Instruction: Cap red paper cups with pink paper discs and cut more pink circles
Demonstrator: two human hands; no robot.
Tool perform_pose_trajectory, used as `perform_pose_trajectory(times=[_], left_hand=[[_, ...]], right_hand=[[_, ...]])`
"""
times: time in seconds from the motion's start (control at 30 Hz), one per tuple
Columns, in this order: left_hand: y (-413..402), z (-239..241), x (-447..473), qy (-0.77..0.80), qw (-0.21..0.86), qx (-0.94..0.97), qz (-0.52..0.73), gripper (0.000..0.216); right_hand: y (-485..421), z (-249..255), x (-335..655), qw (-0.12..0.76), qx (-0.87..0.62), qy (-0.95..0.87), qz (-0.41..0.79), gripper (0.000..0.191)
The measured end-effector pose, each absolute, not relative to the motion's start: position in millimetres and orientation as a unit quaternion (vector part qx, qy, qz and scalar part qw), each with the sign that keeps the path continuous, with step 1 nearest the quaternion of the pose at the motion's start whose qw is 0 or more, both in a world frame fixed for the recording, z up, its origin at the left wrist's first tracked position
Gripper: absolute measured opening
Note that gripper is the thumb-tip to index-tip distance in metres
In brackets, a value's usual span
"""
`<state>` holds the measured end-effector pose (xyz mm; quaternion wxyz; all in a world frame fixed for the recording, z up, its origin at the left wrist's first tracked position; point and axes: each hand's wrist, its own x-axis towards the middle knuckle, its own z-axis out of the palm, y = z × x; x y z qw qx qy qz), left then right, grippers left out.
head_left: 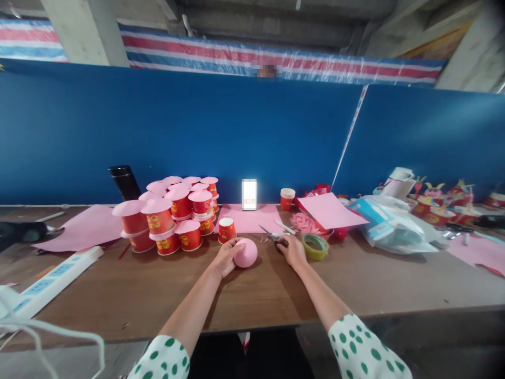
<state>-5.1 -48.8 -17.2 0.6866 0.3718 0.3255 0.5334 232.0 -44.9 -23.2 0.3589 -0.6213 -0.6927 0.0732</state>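
Between the fingers of my left hand [225, 258] is a round pink paper disc [246, 253], held just above the brown table. My right hand [292, 249] rests at the table with its fingers around the dark handles of a pair of scissors [268, 231], whose blades point away to the upper left. A single red paper cup [226, 230] with a white inside stands just beyond my left hand. Close to the right hand lies a roll of yellowish tape [314, 246]. Pink paper scraps [304, 223] are heaped behind the tape.
Stacked red cups topped with pink discs [179, 202] stand at left. Behind lie a pink sheet [260, 217] and a lit phone [249, 195]. A small cup stack [288, 199], more pink paper [331, 210] and a plastic bag [394, 223] are at right; a power strip [59, 281] lies left.
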Motion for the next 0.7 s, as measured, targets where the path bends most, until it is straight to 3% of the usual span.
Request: perform_pose_trajectory(times=[0.27,0.4,0.57,0.7], left_hand=[[-49.5,-15.6,-5.6,0.309,0.698,0.361,0.535,0.034],[-48.7,-17.3,-5.9,0.314,0.698,0.356,0.537,0.037],[-48.2,-16.5,-6.0,0.314,0.7,0.35,0.537,0.037],[-47.3,-16.7,-5.9,0.314,0.704,0.347,0.534,0.036]], right_hand=[[-47.3,-19.6,233.2,0.346,-0.627,-0.69,0.104,0.011],[-48.1,-19.2,232.0,0.356,-0.636,-0.675,0.116,0.022],[-45.8,-19.8,232.4,0.34,-0.648,-0.674,0.103,0.006],[-44.3,-19.8,234.5,0.337,-0.645,-0.678,0.106,0.005]])
